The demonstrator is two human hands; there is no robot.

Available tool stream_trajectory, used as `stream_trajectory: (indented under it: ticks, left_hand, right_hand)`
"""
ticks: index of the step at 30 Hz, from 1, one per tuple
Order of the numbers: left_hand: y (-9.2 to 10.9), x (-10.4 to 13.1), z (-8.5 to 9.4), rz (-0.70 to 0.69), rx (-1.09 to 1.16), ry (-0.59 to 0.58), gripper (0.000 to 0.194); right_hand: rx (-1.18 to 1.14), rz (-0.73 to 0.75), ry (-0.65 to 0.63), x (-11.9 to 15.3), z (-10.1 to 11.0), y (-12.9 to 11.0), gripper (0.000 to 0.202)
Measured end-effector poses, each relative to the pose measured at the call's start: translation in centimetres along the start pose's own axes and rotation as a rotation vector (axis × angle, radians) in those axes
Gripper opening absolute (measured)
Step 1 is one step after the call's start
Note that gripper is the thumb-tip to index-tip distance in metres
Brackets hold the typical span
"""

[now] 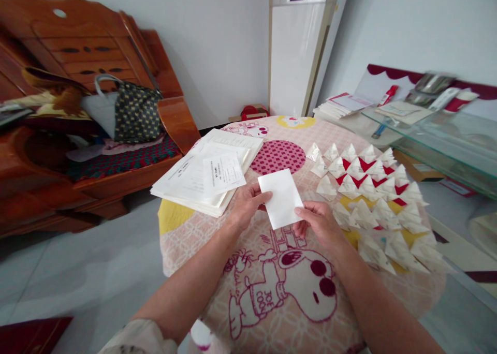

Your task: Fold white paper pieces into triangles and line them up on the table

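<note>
your left hand (248,204) and right hand (316,220) pinch the white rectangular folded paper (280,198) at opposite edges, so uneven pulling could crease or tear it.

Small white folded sheet (280,198), held at its edges between left hand (249,204) and right hand (316,220). Stack of printed papers (186,180), laid on cloth-covered desk (248,240), beyond left hand. Folded paper pieces (365,178), pointed, arranged in rows to the right. Patterned bag (137,113), set on wooden bench (89,43).
</note>
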State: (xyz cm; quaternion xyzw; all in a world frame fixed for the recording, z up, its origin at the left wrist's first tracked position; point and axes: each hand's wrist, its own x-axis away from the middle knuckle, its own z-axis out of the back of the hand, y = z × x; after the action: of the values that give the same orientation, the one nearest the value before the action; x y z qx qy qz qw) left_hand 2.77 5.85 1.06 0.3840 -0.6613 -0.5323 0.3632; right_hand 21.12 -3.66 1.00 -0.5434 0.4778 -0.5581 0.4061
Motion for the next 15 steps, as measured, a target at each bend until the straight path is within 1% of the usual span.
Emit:
stream_trajectory:
  ticks: [3, 4, 5, 7, 9, 11, 13, 15]
  left_hand:
    - [0.3, -0.3, 1.1, -0.005, -0.060, -0.033, 0.043]
    - [0.4, -0.4, 1.6, -0.007, -0.104, -0.052, 0.047]
    - [0.4, -0.5, 2.1, 0.002, -0.158, -0.078, 0.049]
    - [0.4, -0.5, 2.9, 0.018, -0.286, -0.134, 0.047]
    - [0.3, -0.4, 3.5, 0.024, -0.409, -0.191, 0.046]
    - [0.1, -0.2, 3.8, 0.010, -0.519, -0.226, 0.049]
    - [0.0, 0.2, 3.7, -0.013, -0.658, -0.216, 0.059]
    - [-0.1, 0.9, 3.2, -0.062, -0.853, -0.143, 0.069]
  right_hand:
    - [0.168, -0.079, -0.078, 0.0, 0.8, 0.1, 0.028]
    - [0.243, -0.086, -0.079, 0.0, 1.0, 0.2, 0.026]
    - [0.321, -0.071, -0.058, -0.1, 1.2, 0.3, 0.025]
    - [0.458, 0.017, 0.030, -0.4, 1.5, 0.6, 0.027]
    - [0.545, 0.125, 0.128, -0.8, 1.7, 0.9, 0.028]
    - [0.611, 0.206, 0.204, -1.2, 1.7, 1.2, 0.028]
    - [0.691, 0.264, 0.263, -1.7, 1.7, 1.5, 0.026]
    - [0.794, 0.287, 0.285, -2.0, 1.5, 1.6, 0.024]
